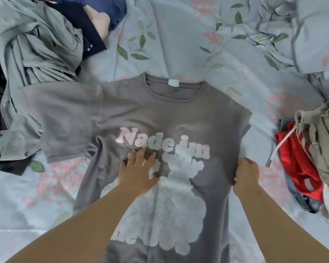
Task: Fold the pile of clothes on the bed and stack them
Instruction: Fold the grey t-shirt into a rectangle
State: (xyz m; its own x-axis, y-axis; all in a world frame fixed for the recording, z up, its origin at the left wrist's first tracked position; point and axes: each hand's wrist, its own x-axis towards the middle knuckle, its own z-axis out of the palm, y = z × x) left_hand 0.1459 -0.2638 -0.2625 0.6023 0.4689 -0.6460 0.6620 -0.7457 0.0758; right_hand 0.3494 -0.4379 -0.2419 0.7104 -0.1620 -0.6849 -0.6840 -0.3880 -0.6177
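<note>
A grey-brown T-shirt [141, 114] with pink and white puffy print lies face up on the bed, collar away from me. Its left sleeve is spread out; its right side looks tucked under along the edge. My left hand [136, 170] presses flat on the print near the shirt's middle, fingers spread. My right hand [246, 175] grips the shirt's right edge, fingers curled round the fabric. At the far left lies a heap of unfolded clothes [40, 46], pale green and navy. At the right sits a small stack of clothes [310, 160], red and khaki.
The bed is covered by a pale blue floral sheet [179, 40]. A rumpled matching duvet [302, 31] bunches at the far right. A dark garment [10, 166] pokes out below the left heap.
</note>
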